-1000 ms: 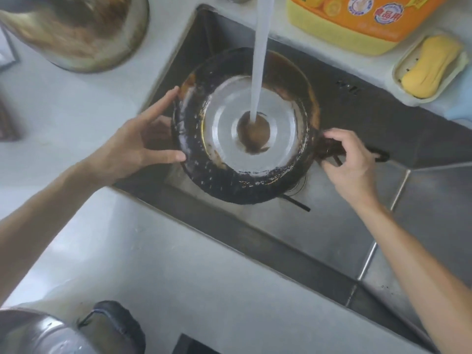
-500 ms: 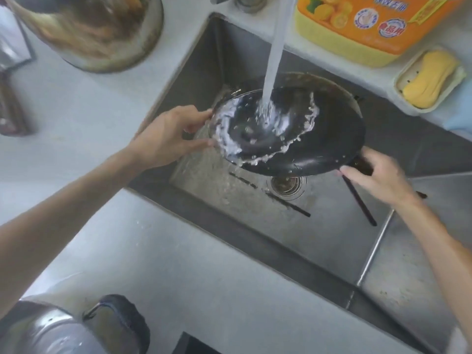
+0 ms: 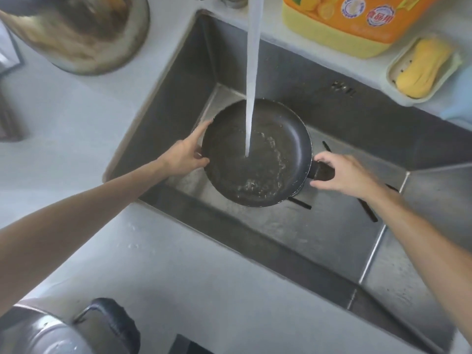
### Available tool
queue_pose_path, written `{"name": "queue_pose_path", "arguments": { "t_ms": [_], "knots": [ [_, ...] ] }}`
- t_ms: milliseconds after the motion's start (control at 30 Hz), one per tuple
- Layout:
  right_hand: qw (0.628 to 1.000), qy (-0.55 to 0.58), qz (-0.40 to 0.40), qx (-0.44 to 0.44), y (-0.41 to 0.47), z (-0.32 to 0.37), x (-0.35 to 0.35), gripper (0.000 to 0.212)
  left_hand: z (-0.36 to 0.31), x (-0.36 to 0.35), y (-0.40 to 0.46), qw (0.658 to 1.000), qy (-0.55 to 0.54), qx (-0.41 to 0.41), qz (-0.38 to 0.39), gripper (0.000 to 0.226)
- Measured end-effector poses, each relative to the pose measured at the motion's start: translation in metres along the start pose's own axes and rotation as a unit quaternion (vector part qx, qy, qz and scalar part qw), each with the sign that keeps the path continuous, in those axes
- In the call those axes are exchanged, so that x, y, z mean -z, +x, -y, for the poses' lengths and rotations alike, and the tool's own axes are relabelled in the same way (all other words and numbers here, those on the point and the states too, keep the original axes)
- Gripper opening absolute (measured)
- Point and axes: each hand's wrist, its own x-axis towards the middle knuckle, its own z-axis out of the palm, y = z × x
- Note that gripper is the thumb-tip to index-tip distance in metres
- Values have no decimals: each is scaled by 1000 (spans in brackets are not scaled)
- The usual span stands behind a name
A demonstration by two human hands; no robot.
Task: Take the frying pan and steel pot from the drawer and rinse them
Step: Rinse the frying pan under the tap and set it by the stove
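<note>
The black frying pan (image 3: 275, 159) is held open side up, low in the steel sink (image 3: 293, 233), with the tap's water stream (image 3: 251, 80) falling into its middle. My left hand (image 3: 185, 157) grips the pan's left rim, thumb on the near edge. My right hand (image 3: 344, 175) holds the short dark handle at the pan's right. The steel pot (image 3: 38, 330) with a black side handle stands on the counter at the bottom left, partly out of frame.
An orange and yellow detergent bottle (image 3: 357, 24) and a soap dish with a yellow sponge (image 3: 424, 69) stand behind the sink. A large worn metal vessel (image 3: 79, 34) sits on the counter at the top left. Black chopsticks (image 3: 367, 210) lie on the sink floor.
The pan was bottom up under the stream, then tilted over. It now faces open side up and sits lower in the sink, with both hands still on it.
</note>
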Motion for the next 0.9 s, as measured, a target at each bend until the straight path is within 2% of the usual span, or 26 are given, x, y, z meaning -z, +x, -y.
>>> {"name": "queue_pose_path", "arguments": {
  "t_ms": [233, 333, 467, 600, 700, 733, 800, 867, 900],
  "knots": [
    [992, -37, -118, -12, 7, -12, -38, 42, 13, 0, 26, 997, 71, 13, 1, 57],
    [990, -40, -132, -14, 10, -15, -48, 47, 19, -1, 35, 997, 71, 10, -6, 56],
    [987, -59, -148, -22, 12, -18, -57, 48, 26, -11, 41, 984, 174, 17, 43, 57],
    [988, -56, -143, -16, 11, -18, -61, 47, 30, -19, 43, 979, 199, 31, 34, 58],
    [989, -60, -132, -7, 11, -18, -59, 46, 19, -14, 40, 954, 290, 39, 69, 62],
    [990, -63, -127, -3, 11, -17, -58, 46, 11, -10, 36, 941, 331, 31, 58, 63],
    [991, -65, -117, 0, 10, -17, -54, 45, -14, 3, 21, 934, 355, -14, -33, 60],
    [991, -69, -111, 2, 9, -18, -54, 44, -45, 23, 2, 948, 225, -71, -214, 49],
    [991, -72, -113, 3, 8, -19, -54, 44, -60, 36, -7, 937, 131, -92, -311, 42]
  ]
}}
